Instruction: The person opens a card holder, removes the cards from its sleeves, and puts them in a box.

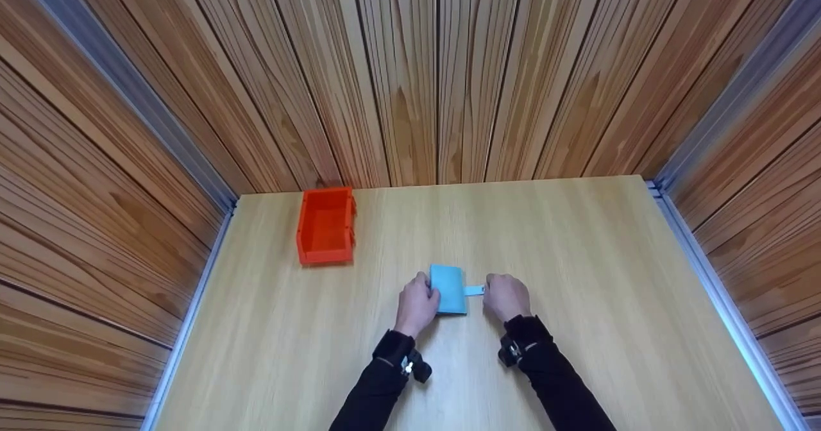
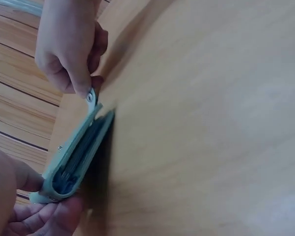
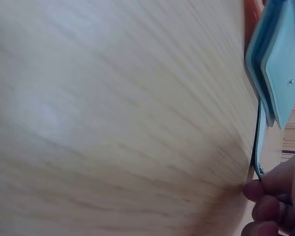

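A light blue wallet (image 1: 447, 288), folded over, is held above the wooden tabletop between both hands. My left hand (image 1: 415, 304) grips its folded spine, thumb on one side and fingers on the other, as the left wrist view shows. From the opposite side a narrow strap (image 1: 474, 290) sticks out, and my right hand (image 1: 507, 297) pinches its end between thumb and finger. A metal snap (image 2: 90, 97) shows on the strap near the pinching fingertips. On the wallet's cover sits a small stud (image 3: 290, 81). Layered pockets (image 2: 78, 162) appear along the wallet's open edge.
At the back left of the table (image 1: 577, 245) stands an orange-red plastic bin (image 1: 326, 227), close to the rear wall. Wood-panelled walls (image 1: 410, 78) enclose the back and both sides, with metal rails (image 1: 731, 303) along the table's side edges.
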Tool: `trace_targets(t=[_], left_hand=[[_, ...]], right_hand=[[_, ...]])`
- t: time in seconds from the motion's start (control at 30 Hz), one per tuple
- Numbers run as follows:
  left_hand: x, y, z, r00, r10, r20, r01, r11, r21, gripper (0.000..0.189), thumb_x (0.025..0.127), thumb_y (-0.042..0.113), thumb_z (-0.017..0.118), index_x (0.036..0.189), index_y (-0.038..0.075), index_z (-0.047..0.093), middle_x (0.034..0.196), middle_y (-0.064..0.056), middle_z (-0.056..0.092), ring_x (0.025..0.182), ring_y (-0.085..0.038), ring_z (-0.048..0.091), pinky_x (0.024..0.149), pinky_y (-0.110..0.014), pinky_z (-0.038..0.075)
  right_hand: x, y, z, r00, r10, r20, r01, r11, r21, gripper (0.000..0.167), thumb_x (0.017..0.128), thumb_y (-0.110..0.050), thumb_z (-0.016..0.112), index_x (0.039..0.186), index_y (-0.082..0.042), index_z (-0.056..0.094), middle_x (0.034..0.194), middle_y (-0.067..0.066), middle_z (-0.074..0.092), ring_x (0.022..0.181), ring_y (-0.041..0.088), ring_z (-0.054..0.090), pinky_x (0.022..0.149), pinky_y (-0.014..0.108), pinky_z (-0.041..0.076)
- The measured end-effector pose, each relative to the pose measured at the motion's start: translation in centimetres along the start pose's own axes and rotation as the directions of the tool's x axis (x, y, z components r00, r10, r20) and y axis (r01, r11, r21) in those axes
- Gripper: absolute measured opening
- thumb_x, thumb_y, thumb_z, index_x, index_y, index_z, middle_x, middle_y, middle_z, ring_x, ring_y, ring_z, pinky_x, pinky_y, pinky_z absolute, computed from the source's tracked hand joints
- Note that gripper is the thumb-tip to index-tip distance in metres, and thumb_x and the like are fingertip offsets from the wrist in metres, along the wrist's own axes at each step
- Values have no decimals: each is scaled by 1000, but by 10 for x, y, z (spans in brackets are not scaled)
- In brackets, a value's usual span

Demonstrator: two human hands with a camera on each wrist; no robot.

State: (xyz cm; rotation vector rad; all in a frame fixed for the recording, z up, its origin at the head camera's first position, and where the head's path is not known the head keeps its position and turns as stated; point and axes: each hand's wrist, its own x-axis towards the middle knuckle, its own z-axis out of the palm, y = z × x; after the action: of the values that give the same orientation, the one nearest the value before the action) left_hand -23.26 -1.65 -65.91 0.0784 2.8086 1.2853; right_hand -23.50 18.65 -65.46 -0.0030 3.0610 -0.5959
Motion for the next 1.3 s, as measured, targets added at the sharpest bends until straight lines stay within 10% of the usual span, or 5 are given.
trace_targets(t=[0.63,0.93,1.1,1.3], left_hand=[[-8,11,22,979,156,-131,-112,950,292,56,98,31,70,134,-8,53,118,-18,62,97,-32,69,85,-42,57],[-8,20,49,928,330,-175,-191,822,537,61,78,41,84,113,1,52,98,-9,55,78,-23,60,68,-32,51],[-8,19,48,926,329,-183,-202,844,496,60,78,34,84,114,-1,52,98,-10,56,80,-24,62,69,-33,54],[-8,21,40,959,260,-116,-199,903,381,55,85,31,78,119,-3,52,101,-12,58,86,-25,63,76,-37,55]], right_hand=[[2,5,0,998,40,46,-42,999,33,17,99,-8,59,91,-4,74,78,6,68,71,21,60,68,41,50],[1,4,1,1000,-19,-4,19,999,43,16,93,-4,63,78,-5,68,71,6,64,63,22,55,60,40,46],[2,6,-1,1000,4,18,-5,999,43,15,94,-5,64,80,-5,69,72,5,65,65,22,57,62,40,47],[3,9,1,999,13,37,-15,998,61,15,96,-7,63,83,-6,71,73,4,65,67,21,58,63,39,46]])
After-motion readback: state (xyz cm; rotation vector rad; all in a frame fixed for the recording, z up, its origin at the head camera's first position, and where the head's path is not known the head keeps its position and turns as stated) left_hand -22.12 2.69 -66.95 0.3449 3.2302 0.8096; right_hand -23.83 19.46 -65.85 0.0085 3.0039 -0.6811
